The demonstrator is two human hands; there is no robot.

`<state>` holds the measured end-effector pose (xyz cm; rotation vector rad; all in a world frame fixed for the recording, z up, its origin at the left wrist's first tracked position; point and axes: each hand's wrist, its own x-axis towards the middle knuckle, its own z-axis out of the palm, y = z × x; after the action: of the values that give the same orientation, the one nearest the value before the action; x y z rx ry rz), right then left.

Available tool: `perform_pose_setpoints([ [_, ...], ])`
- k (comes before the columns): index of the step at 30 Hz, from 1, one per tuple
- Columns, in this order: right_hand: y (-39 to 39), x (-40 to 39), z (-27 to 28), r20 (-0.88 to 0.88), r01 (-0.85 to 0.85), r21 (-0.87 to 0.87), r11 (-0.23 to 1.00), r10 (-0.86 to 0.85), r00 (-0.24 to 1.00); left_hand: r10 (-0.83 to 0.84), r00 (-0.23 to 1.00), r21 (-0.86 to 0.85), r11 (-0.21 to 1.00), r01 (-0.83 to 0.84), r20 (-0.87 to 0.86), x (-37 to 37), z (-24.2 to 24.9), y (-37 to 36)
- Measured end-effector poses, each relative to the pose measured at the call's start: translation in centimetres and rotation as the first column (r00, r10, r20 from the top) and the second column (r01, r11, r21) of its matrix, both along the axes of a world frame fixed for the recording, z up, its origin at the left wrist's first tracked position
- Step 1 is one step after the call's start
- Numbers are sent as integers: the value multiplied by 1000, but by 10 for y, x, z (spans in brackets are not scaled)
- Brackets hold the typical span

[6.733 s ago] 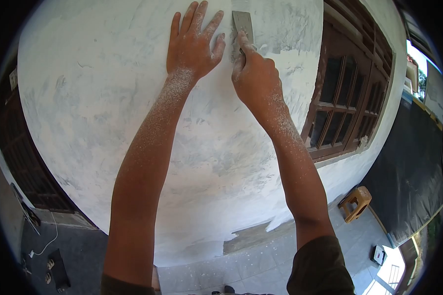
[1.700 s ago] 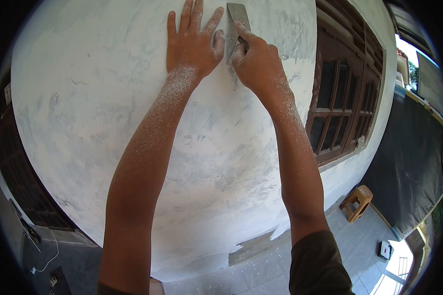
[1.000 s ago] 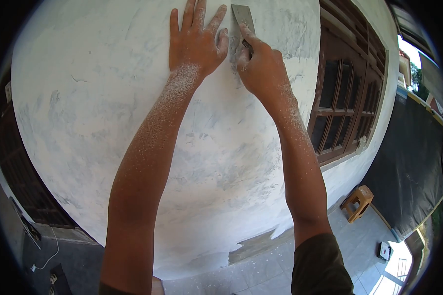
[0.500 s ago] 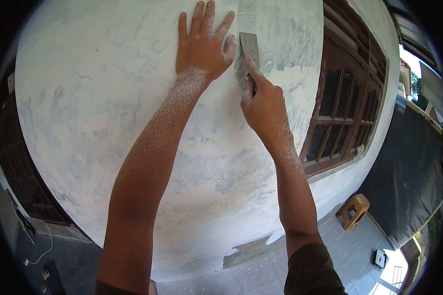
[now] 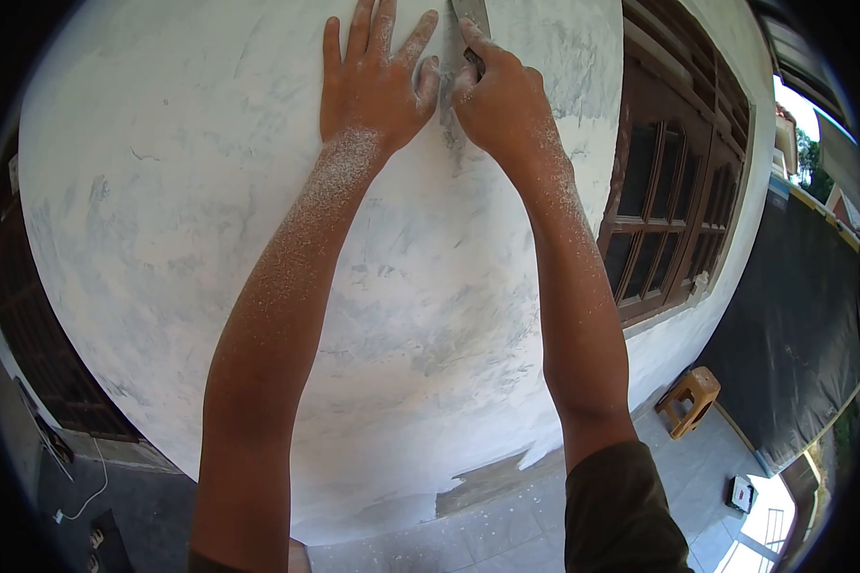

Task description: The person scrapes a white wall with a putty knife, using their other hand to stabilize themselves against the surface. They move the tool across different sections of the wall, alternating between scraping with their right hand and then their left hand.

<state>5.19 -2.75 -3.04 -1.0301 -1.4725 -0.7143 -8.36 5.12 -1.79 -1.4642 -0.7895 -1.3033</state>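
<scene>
My left hand (image 5: 373,91) lies flat against the white, patchy wall (image 5: 420,286), its fingers spread and dusted with white powder. Just to its right, my right hand (image 5: 502,100) is closed around the handle of a putty knife (image 5: 472,13). The knife's flat metal blade points up the wall and is partly cut off by the top of the view. My index finger presses along the blade, and the rest of the handle is hidden in my grip. Greyish smears mark the wall around the blade.
A brown wooden window (image 5: 664,210) is set in the wall at right. Below it stand a tan plastic stool (image 5: 690,401) and a small box-like object (image 5: 740,494) on the tiled floor (image 5: 516,525). A black sheet (image 5: 784,315) hangs at far right; a white cable (image 5: 94,492) lies at lower left.
My right hand has slid the putty knife upward and slightly left along the wall. My left hand appears a little further left, still flat and spread.
</scene>
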Motion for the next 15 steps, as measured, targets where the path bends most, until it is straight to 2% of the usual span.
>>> perform_pose_setpoints([
  [2,-19,-2,-31,-54,-14,-158,987,6,999,-16,1000,38,999,16,3,-1,1,1],
  [4,-17,2,-101,-1,26,-146,989,-27,1000,-8,1000,33,999,8,-6,0,-1,1],
  [5,-11,2,-107,1,31,-130,991,-31,1000,3,1000,34,999,-3,-2,0,0,1],
  [6,-6,2,-106,7,33,-110,993,-33,999,7,1000,44,999,-7,10,-1,4,1],
  [9,-2,-1,-13,-44,-49,-80,996,45,998,-7,1000,19,1000,7,0,-1,0,2],
  [10,-3,1,-16,-47,-48,-81,996,44,998,-9,1000,18,1000,9,-3,0,1,3],
  [12,-10,0,-39,-29,-37,-113,993,34,999,-18,1000,50,999,18,-1,-2,-1,3],
  [13,-22,-1,-75,-33,-12,-207,978,5,999,-20,1000,49,999,21,-6,-1,-2,3],
  [14,-19,1,-114,-8,-6,-189,982,4,1000,-28,1000,45,999,29,-11,-1,-2,2],
  [15,-14,3,-128,-14,-16,-175,984,14,1000,-33,999,44,998,34,-7,-2,0,2],
])
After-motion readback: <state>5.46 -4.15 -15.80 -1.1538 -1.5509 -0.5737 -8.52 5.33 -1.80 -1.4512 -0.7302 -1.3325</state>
